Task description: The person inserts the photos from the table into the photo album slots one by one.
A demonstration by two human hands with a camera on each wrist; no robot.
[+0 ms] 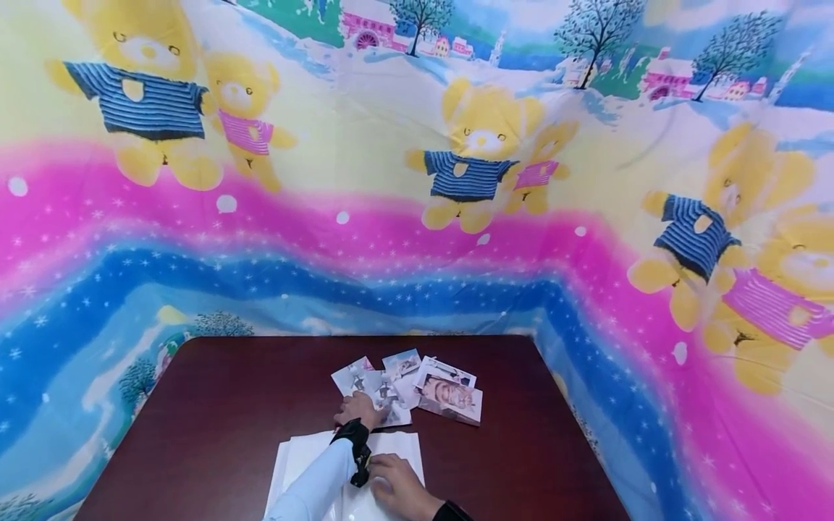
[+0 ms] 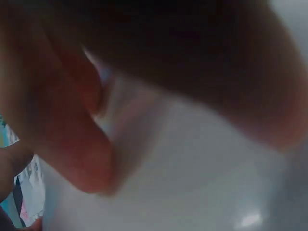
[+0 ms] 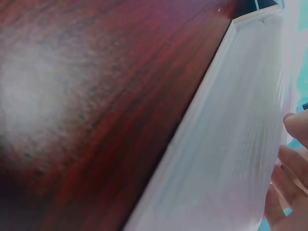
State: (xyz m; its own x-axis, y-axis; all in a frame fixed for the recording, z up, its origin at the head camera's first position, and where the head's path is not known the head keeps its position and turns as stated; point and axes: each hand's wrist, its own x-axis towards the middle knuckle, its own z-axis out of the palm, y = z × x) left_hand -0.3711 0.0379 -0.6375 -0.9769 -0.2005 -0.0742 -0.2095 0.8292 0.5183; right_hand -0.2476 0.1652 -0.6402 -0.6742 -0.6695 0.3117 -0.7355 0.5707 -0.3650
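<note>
In the head view, an album-like book with white pages (image 1: 296, 456) lies open at the table's near side. My left hand (image 1: 361, 411) reaches past its top edge and touches the near side of a loose photo (image 1: 394, 416). The left wrist view is blurred, with fingers (image 2: 91, 168) apart over a whitish glossy surface and nothing visibly between them. My right hand (image 1: 400, 485) rests on the right page. In the right wrist view, its loosely bent fingers (image 3: 288, 183) are beside the book's pages (image 3: 216, 134) and grip nothing visible.
Several photos overlap beyond the book, including a close-up print (image 1: 449, 398) at the right and another print (image 1: 355, 376) at the left. The dark red-brown table (image 1: 215, 434) meets a bear-patterned cloth (image 1: 365, 268) at the back and sides.
</note>
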